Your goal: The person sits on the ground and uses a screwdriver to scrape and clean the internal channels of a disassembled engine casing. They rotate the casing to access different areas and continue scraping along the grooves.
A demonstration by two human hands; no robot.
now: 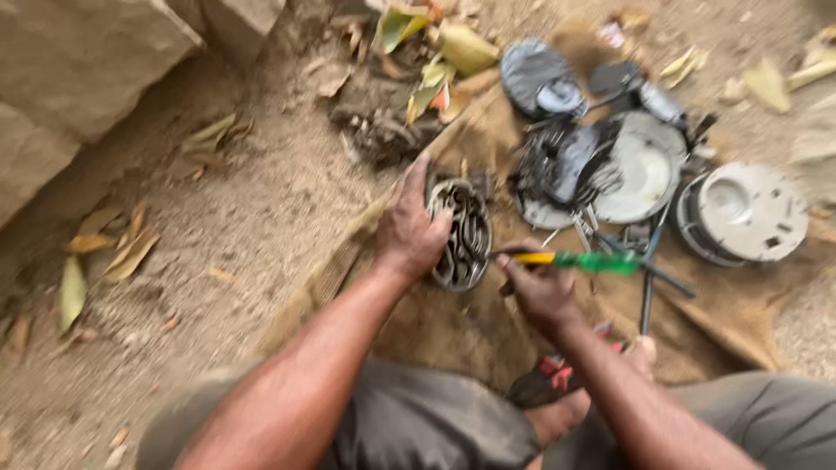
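1. While the left hand [409, 231] clamps the round metal part [461, 233] on the burlap cloth [697, 305], the right hand [535, 292] is closed on a green-handled screwdriver [583, 260], its tip at the part's edge.
2. Several round housings [744, 213] lie opened nearby; this part seems mid-way, not yet freed.

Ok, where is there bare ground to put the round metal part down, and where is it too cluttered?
Bare dirt lies left of the left hand, between the stone block and the sacking; only scattered dry leaves. Crowded: right of the round metal part, where round housings and tools pile up beyond the screwdriver.
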